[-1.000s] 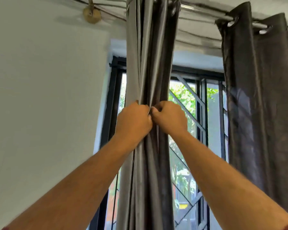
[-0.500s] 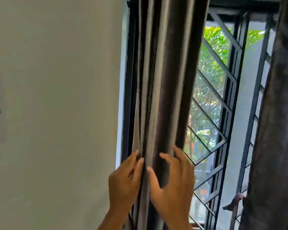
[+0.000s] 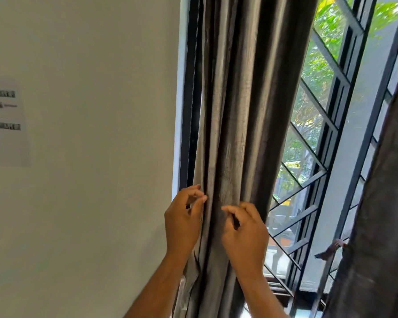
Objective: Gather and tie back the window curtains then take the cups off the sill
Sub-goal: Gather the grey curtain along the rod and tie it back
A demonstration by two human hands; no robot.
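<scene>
Head view: gathered grey curtain (image 3: 239, 111) hangs in tight vertical folds at window's left side, against black frame. Left hand (image 3: 182, 223) pinches curtain's left edge fold between thumb and fingertips. Right hand (image 3: 246, 235), fingers curled, pinches front fold just beside it. Second dark curtain (image 3: 381, 203) at far right; diagonal window grille (image 3: 319, 111) between curtains. Pale wall (image 3: 90, 157) at left, paper notice (image 3: 5, 120) on it.

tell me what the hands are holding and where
Both pinch the gathered curtain: left hand at its outer edge, right hand on a front fold.
</scene>
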